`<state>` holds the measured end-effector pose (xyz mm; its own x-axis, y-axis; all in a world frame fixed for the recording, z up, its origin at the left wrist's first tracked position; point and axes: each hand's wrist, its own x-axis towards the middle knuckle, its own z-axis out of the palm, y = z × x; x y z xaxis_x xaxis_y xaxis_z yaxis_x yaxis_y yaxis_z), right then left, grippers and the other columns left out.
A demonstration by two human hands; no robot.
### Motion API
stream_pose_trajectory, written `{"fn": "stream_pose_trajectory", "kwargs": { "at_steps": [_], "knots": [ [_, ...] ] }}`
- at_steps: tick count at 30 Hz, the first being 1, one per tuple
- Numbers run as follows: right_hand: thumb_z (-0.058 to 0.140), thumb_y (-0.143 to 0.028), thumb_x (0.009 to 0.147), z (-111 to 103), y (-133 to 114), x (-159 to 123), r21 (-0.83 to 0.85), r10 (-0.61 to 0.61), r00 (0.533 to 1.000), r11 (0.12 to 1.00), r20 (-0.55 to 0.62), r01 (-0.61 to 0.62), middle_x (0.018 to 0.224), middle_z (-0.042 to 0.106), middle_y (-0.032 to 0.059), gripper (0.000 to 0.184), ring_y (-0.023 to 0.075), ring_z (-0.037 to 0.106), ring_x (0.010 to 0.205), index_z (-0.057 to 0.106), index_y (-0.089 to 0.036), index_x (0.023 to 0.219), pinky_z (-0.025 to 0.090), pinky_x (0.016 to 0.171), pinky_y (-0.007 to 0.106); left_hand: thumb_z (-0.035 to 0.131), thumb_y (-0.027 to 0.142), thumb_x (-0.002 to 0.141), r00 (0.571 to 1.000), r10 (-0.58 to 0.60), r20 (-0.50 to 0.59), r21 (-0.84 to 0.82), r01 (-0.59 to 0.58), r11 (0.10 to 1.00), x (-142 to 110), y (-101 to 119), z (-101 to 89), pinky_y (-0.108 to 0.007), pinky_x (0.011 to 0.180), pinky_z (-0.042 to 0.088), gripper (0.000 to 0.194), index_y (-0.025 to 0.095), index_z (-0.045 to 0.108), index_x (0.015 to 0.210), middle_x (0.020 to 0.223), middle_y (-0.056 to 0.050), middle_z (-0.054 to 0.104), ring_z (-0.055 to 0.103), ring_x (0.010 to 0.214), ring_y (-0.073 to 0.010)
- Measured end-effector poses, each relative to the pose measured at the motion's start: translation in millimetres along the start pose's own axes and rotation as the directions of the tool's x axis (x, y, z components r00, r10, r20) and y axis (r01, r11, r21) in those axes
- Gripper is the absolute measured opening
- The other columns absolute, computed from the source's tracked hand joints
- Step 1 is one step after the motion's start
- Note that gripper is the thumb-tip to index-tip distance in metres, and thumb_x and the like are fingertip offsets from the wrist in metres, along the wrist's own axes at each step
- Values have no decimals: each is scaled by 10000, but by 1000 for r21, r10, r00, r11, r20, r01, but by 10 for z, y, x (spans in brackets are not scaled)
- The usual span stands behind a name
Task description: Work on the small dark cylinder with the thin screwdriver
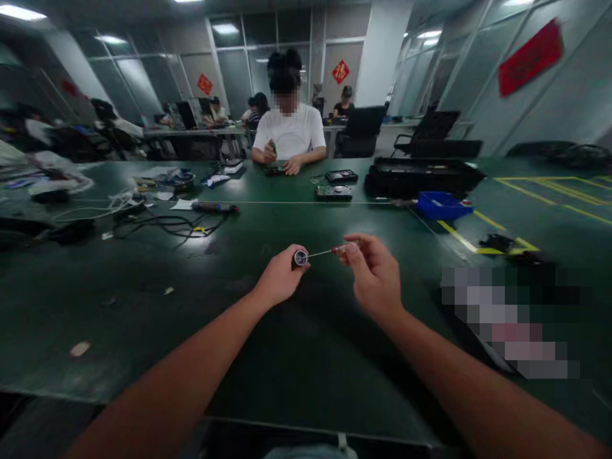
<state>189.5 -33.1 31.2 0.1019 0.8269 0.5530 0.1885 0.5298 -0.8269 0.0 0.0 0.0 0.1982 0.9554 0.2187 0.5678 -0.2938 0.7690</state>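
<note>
My left hand [282,278] is closed round a small dark cylindrical part [299,258], its round, silvery open end turned toward me. In my right hand [377,277] is a screwdriver [338,249] with a reddish, see-through handle, pinched between thumb and fingers. The thin shaft points left, and its tip reaches the rim or inside of the cylinder's open end; which of these I cannot tell. Both hands are held above the green table [306,357]. My left fingers hide most of the cylinder's body.
Cables [176,224] and a dark cylindrical tool [215,208] lie left. Hard drives [333,191], a blue bin [444,205] and a long black housing [423,175] stand beyond my hands. Across the table a person [289,131] works on a small device. A blurred-out item lies right.
</note>
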Motion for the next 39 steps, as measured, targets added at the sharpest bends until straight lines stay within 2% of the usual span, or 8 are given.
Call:
{"fn": "stream_pose_trajectory", "kwargs": {
  "at_steps": [5, 14, 21, 27, 31, 35, 37, 39],
  "knots": [
    [565, -383, 967, 21, 48, -14, -95, 17, 999, 995, 48, -12, 953, 745, 57, 223, 199, 704, 849, 622, -228, 1118, 556, 777, 374, 610, 229, 888, 999, 30, 18, -34, -29, 999, -34, 13, -21, -261, 699, 477, 206, 230, 588, 1092, 880, -5, 657, 620, 691, -132],
    [561, -398, 965, 9, 18, 5, -167, 32, 999, 986, 14, -29, 949, 754, 66, 246, 202, 709, 827, 623, -215, 1116, 548, 752, 367, 617, 240, 889, 1000, 16, 27, -44, -15, 999, -38, 36, 0, -269, 708, 489, 197, 231, 595, 1085, 896, -7, 663, 629, 713, -139],
    [693, -433, 866, -15, -119, 10, -428, -74, 996, 900, 49, 88, 679, 665, 6, 275, 147, 599, 610, 617, -207, 730, 434, 571, 280, 619, 220, 886, 1000, 6, 24, -26, -5, 1000, -34, -9, -13, -283, 739, 490, 222, 235, 588, 1106, 926, -12, 667, 626, 719, -139],
    [694, -452, 859, -25, -111, 16, -488, -90, 994, 866, 59, 107, 551, 561, -33, 374, 109, 494, 488, 532, -212, 624, 350, 491, 257, 617, 209, 878, 999, 34, 34, 1, -34, 999, -44, 0, -17, -295, 762, 475, 216, 231, 592, 1092, 910, -12, 663, 620, 758, -154],
    [702, -459, 856, -31, -95, 14, -482, -98, 990, 866, 99, 134, 583, 592, -23, 345, 119, 521, 499, 559, -210, 665, 375, 499, 262, 623, 189, 870, 998, 62, 16, 33, -63, 998, -38, 11, -25, -299, 798, 456, 197, 224, 599, 1063, 965, -16, 671, 618, 857, -172],
    [633, -349, 917, -24, -93, 9, -398, -140, 973, 895, 183, 203, 802, 707, 26, 144, 167, 655, 693, 632, -206, 935, 488, 642, 290, 631, 185, 867, 998, 70, 9, 50, -70, 996, -31, 8, -34, -295, 788, 443, 187, 229, 604, 1046, 996, -12, 679, 615, 891, -176],
    [572, -276, 942, -19, -99, 8, -358, -154, 965, 906, 215, 224, 893, 723, 45, 144, 178, 683, 782, 612, -201, 1057, 514, 727, 311, 636, 190, 865, 997, 74, 15, 51, -75, 996, -32, 11, -36, -296, 777, 441, 178, 229, 607, 1036, 991, -10, 681, 616, 883, -177],
    [554, -263, 944, -18, -110, 8, -352, -149, 958, 907, 246, 232, 915, 722, 51, 146, 186, 688, 811, 608, -200, 1064, 518, 753, 320, 634, 189, 863, 996, 91, 20, 53, -92, 994, -34, 19, -35, -298, 776, 441, 171, 228, 608, 1028, 986, -9, 681, 616, 884, -179]
  ]
}}
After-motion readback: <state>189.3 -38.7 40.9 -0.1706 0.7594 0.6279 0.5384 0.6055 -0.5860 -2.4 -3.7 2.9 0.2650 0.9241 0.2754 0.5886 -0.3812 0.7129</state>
